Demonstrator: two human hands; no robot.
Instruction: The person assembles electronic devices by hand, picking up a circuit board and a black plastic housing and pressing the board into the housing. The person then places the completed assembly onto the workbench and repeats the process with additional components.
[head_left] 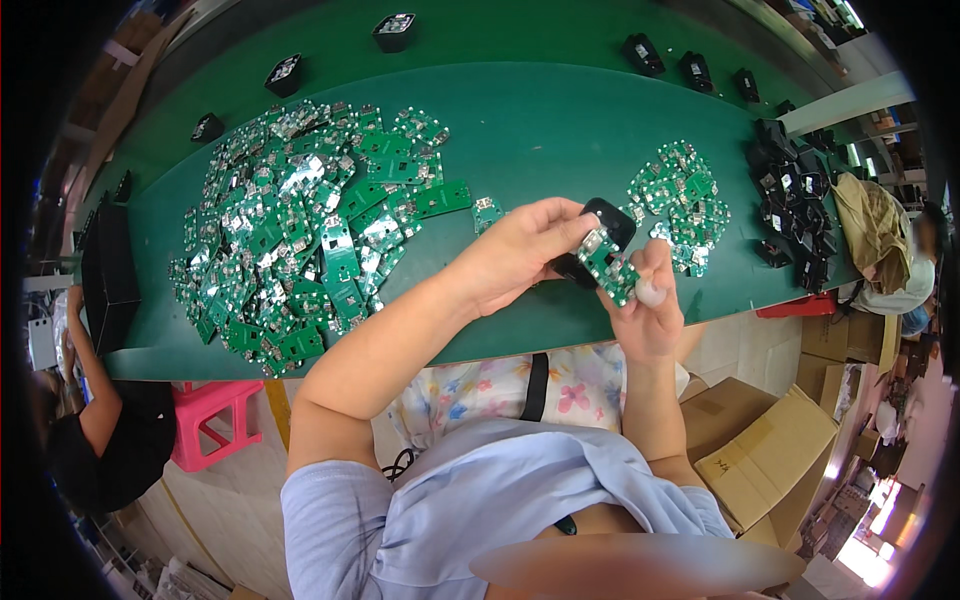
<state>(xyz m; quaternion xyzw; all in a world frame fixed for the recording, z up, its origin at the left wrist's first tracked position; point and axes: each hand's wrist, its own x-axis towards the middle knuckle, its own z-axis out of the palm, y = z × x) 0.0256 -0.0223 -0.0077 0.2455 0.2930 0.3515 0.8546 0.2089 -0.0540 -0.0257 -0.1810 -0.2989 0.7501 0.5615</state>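
Note:
Over the front part of the green table, my left hand (520, 250) is closed around a black plastic housing (612, 222), its thumb at the upper end of a green circuit board (603, 262). The board lies slanted across the housing; whether it sits inside cannot be made out. Fingers of my right hand (645, 322) pinch the board's lower right end, and one finger wears a whitish finger cot (650, 293). A loose circuit board (486, 214) lies just beyond my left wrist. To the right of my hands is a small pile of circuit boards (700, 215).
A large heap of circuit boards (290, 225) covers the table's left side. Black housings (795, 195) crowd the right end, and others (395, 32) stand along the far green strip. A person (95, 430) sits at left near a pink stool (215, 425). Cardboard boxes (765, 455) stand at right.

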